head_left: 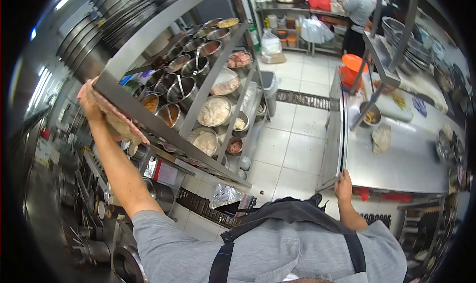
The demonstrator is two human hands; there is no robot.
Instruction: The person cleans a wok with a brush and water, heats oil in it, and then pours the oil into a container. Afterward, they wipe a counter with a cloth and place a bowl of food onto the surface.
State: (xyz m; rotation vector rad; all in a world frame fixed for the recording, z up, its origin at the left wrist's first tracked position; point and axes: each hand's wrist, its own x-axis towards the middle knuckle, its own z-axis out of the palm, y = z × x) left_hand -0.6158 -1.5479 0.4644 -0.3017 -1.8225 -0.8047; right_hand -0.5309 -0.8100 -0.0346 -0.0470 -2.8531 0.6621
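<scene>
My left hand (pixel 89 104) is raised to the front edge of a steel shelf (pixel 148 27) and presses a pink cloth (pixel 116 119) against that edge. The cloth hangs down below the hand along the rail. My right hand (pixel 343 184) grips the near corner of a steel counter (pixel 401 159) at the right. Below the shelf, a tilted rack holds several steel bowls (pixel 214 112) of sauces, pastes and chopped ingredients.
Stacked steel plates and pans sit on the upper shelf. An orange bucket (pixel 353 67), a bowl of food (pixel 371 115) and a cutting board lie on the counter. Another person (pixel 358 15) stands at the far shelves. A floor drain grate (pixel 303 99) crosses the tiles.
</scene>
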